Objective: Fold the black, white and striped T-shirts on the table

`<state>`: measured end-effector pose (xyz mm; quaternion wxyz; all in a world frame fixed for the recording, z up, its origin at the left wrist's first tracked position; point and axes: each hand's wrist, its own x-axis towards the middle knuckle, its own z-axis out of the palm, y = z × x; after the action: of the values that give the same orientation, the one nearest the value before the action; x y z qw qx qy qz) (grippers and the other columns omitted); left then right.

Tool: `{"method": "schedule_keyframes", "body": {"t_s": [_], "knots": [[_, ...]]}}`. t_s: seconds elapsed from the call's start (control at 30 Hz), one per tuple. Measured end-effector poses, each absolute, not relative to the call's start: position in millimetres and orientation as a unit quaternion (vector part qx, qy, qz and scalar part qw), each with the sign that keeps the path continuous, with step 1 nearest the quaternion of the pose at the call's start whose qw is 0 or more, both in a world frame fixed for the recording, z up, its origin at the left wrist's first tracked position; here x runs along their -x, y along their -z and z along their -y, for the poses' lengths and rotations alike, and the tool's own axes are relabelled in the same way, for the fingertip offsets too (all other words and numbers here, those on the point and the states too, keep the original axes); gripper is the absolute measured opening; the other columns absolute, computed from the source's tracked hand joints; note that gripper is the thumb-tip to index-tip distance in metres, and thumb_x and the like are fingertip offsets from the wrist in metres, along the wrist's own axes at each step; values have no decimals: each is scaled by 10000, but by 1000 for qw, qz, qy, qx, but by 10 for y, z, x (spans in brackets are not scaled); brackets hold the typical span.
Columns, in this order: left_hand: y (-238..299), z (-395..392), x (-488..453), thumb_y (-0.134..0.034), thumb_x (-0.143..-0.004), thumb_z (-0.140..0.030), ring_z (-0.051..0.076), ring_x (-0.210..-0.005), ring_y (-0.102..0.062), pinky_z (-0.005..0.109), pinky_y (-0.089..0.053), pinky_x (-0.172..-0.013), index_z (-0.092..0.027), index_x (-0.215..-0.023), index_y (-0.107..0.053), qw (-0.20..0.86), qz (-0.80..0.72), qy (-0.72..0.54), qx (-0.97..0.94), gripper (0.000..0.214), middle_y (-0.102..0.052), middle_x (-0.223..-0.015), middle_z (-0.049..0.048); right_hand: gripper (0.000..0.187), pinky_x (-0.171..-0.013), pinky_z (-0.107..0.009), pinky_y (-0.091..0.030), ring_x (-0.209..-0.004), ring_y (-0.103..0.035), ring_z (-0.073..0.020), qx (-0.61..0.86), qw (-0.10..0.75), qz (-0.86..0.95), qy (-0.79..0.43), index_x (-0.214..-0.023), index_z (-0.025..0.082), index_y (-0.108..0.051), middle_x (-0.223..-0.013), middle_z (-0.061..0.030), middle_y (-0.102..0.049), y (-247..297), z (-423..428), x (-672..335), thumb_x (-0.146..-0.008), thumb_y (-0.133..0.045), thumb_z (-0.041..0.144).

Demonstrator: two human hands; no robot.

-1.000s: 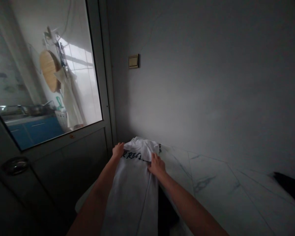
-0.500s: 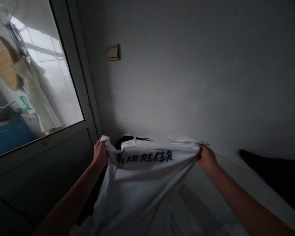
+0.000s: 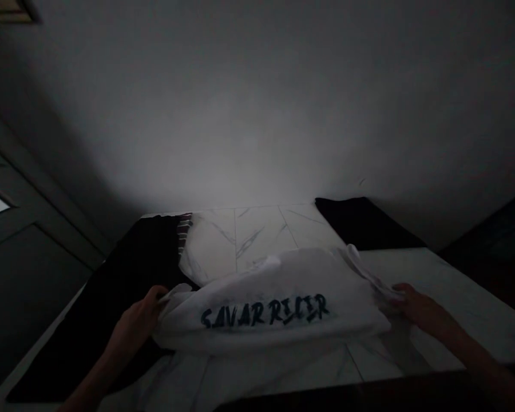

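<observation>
A white T-shirt (image 3: pixel 261 292) with dark lettering across it stretches between my two hands, low over the marble-patterned table top (image 3: pixel 257 234). My left hand (image 3: pixel 143 309) pinches the shirt's left edge, close to a black garment on the table. On the other side, my right hand (image 3: pixel 409 303) grips the right edge of the fabric. The cloth sags a little between them and its upper edge is crumpled. Fingertips of both hands are partly hidden by cloth and dim light.
A black garment (image 3: pixel 124 269) lies along the table's left side, with a striped piece (image 3: pixel 184 232) at its edge. Folded black cloth (image 3: pixel 364 223) rests at the back right. Behind the table rises a grey wall (image 3: pixel 249 114); a door (image 3: pixel 30 229) stands at left.
Both hands have lowered the shirt toward the table and spread wider apart. My view has turned down and right, so more of the table shows and the door has slid left.
</observation>
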<state>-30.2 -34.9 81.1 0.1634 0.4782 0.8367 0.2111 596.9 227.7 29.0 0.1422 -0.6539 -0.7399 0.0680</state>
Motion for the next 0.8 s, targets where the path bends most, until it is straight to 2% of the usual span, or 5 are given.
{"method": "schedule_keyframes", "body": {"t_s": [0.1, 0.23, 0.43, 0.57, 0.8], "knots": [[-990, 265, 336, -507, -748, -284, 299, -1111, -643, 402, -460, -988, -216, -1121, -656, 69, -817, -115, -561, 407, -702, -1165, 97, 423, -873, -503, -528, -1011, -664, -378, 602, 153, 782, -43, -1070, 182, -639, -1034, -187, -698, -373, -2241, -5735, -715, -599, 408], [-1371, -272, 105, -446, -855, -400, 264, -1176, -598, 389, -420, -1061, -223, -1177, -647, 51, -732, -135, -665, 419, -665, -1257, 67, 413, -1065, -472, -421, -1229, -551, -298, 443, 243, 862, -43, -1258, 196, -574, -1270, -149, -614, -711, -2400, -4908, -911, -475, 396], [-1112, -1134, -601, -445, -835, -233, 206, -942, -660, 297, -489, -861, -170, -975, -681, 156, -710, -27, -686, 281, -717, -1033, 102, 262, -915, -334, -475, -1002, -638, -219, 390, 121, 899, -156, -953, 177, -702, -1038, -109, -706, -761, -2921, -3842, -944, -449, 242], [-870, -1059, -759, -459, -857, -298, 215, -910, -665, 305, -482, -812, -182, -1096, -635, 225, -696, -17, -682, 319, -722, -1007, 87, 185, -815, -291, -481, -913, -657, -212, 394, 79, 897, -186, -947, 172, -711, -986, -91, -711, -617, -3002, -3798, -884, -583, 290], [-968, -840, -885, -542, -820, -465, 243, -961, -662, 304, -497, -811, -184, -1047, -686, 416, -616, -47, -668, 389, -746, -1000, 48, 618, -1016, -397, -419, -1195, -548, -303, 337, 79, 926, -150, -1284, 175, -605, -1319, -169, -572, -491, -2949, -3799, -716, -763, 362]]}}
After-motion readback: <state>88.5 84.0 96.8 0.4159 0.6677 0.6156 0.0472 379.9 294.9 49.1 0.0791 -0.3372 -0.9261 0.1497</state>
